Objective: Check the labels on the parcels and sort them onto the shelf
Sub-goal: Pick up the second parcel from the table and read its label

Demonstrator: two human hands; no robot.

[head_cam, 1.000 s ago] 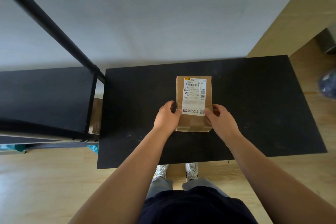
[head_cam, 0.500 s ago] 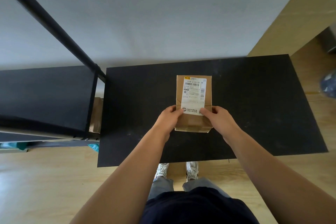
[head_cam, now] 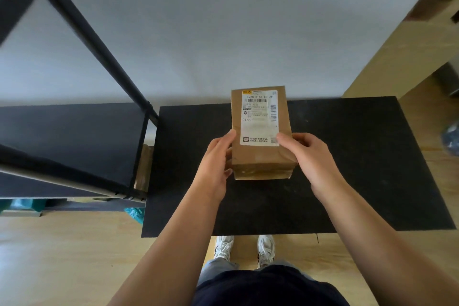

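A brown cardboard parcel (head_cam: 260, 156) with a white shipping label (head_cam: 259, 117) on its top face is held above the black table (head_cam: 347, 169). My left hand (head_cam: 218, 156) grips its left side, thumb on the top face. On the right side my right hand (head_cam: 310, 154) grips it, thumb resting on the label's lower corner. The label faces up toward me. A black shelf (head_cam: 69, 136) stands to the left of the table, its metal post (head_cam: 99, 45) rising diagonally.
Another brown parcel (head_cam: 144, 169) shows in the gap between shelf and table. A teal object (head_cam: 134, 213) lies on the wooden floor under the shelf. A pale wooden cabinet (head_cam: 407, 45) stands at the right, with a blue bag (head_cam: 450, 136) at the right edge.
Both hands have lifted the parcel off the table and raised it toward me, so it looks larger and its far edge now overlaps the wall. The thumbs shifted onto its top face.
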